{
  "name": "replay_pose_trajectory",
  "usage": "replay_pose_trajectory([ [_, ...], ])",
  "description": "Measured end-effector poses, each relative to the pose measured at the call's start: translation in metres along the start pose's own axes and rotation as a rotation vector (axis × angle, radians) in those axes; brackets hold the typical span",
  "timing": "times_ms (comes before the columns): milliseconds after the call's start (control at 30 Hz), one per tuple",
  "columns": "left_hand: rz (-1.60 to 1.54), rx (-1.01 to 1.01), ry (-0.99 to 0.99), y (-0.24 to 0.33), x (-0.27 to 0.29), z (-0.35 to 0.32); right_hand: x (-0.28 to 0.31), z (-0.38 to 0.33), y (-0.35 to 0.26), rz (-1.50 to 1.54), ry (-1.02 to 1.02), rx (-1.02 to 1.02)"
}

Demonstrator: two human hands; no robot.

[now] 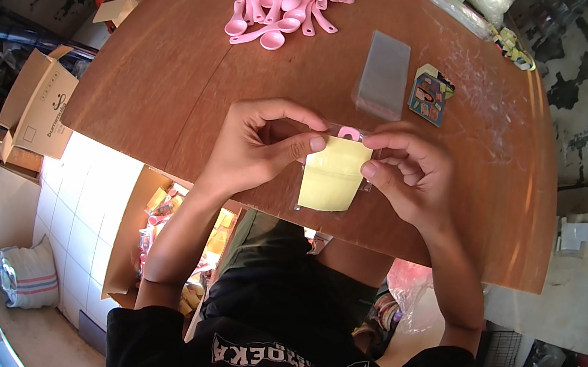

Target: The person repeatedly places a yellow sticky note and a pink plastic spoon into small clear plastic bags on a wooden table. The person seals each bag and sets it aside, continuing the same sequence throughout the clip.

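Both hands meet at the near middle of the brown wooden desk point(173, 74), clamped on a small clear plastic sleeve point(332, 175) that holds a pale yellow card. The left hand point(258, 144) pinches the sleeve's upper left corner between thumb and fingers, and the right hand point(406, 171) grips the upper right corner in the same way, thumb pressed against the yellow face. Between the two sets of fingertips, at the sleeve's far edge, the rounded end of a pink spoon point(349, 132) pokes out. The sleeve lies flat or nearly flat on the desk; whether it is lifted off the surface cannot be told.

Farther back, a loose pile of pink plastic spoons point(286, 4) sits at the far left of the desk. To the right of the hands and a little farther off, a stack of clear sleeves point(384, 74) lies on the wood, and just beside it on the right rests a small pile of colourful printed cards point(430, 95). Clear plastic bags point(481, 2) lie at the far right edge. Open cardboard boxes point(39, 107) stand on the floor to the left, near a white tiled patch.
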State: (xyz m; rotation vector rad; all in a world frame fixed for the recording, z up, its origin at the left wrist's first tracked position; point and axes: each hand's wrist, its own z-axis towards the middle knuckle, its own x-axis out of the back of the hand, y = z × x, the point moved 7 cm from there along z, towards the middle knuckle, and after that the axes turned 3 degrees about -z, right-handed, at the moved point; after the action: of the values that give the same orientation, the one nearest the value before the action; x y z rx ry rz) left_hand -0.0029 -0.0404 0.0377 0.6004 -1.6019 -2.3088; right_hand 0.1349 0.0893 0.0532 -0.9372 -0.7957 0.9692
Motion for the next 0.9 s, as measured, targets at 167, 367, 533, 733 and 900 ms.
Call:
replay_pose_trajectory([
  [167,-0.017,-0.016,-0.019,0.002,0.001,-0.006,-0.009,-0.004,0.003,-0.001,0.022,-0.080],
  [367,0.208,0.044,-0.132,0.023,0.008,-0.064,-0.023,-0.005,-0.012,-0.114,-0.297,-0.117],
  [533,0.734,0.264,-0.345,0.015,0.055,-0.133,0.003,0.017,-0.009,-0.625,-0.210,0.065],
  [733,1.105,0.796,-0.237,-0.035,0.108,-0.213,0.020,0.020,0.029,-1.344,-0.105,0.155],
  [900,0.660,0.336,-0.342,-0.004,0.030,-0.146,0.023,0.014,0.043,-1.485,-0.079,0.156],
])
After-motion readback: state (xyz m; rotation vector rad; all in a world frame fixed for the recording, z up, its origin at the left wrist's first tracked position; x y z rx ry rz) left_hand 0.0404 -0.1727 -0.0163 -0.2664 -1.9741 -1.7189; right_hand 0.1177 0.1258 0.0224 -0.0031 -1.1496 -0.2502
